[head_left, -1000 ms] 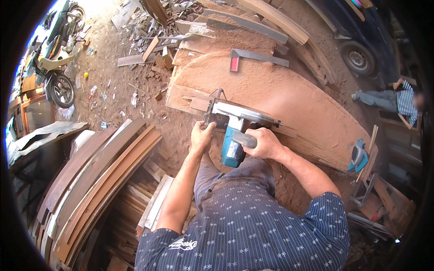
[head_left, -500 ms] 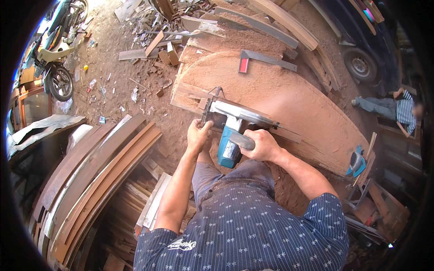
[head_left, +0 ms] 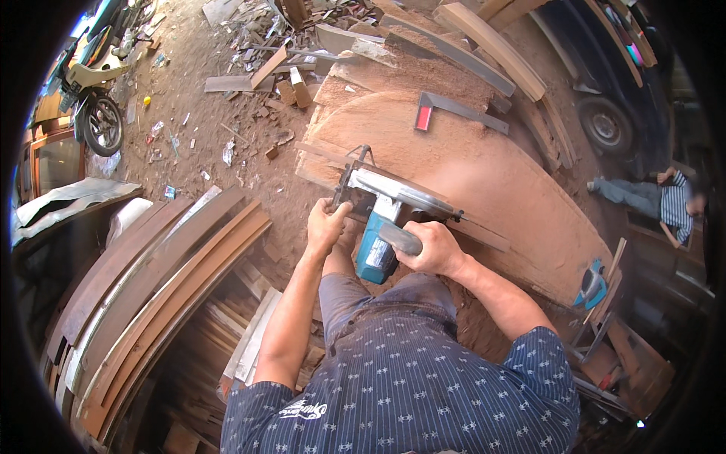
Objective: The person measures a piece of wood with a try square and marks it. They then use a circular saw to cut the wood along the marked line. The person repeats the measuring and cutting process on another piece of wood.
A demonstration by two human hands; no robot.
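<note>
Hands (head_left: 327, 225) (head_left: 429, 247) grip circular saw (head_left: 384, 219) on curved slab (head_left: 491, 181); square (head_left: 454, 112) beyond; planks (head_left: 151, 287) left.

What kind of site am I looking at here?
Likely an open-air carpentry yard: a teal circular saw on a broad curved wooden slab, stacked curved planks, and offcuts littering the dirt ground.

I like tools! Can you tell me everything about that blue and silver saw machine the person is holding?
The teal-bodied circular saw with a silver metal blade guard sits on the big reddish-brown wooden slab dusted with sawdust. Its flat metal base rests on the wood near the slab's left end. The right hand grips the dark top handle, and the left hand holds its front edge. The blade itself is hidden.
</note>
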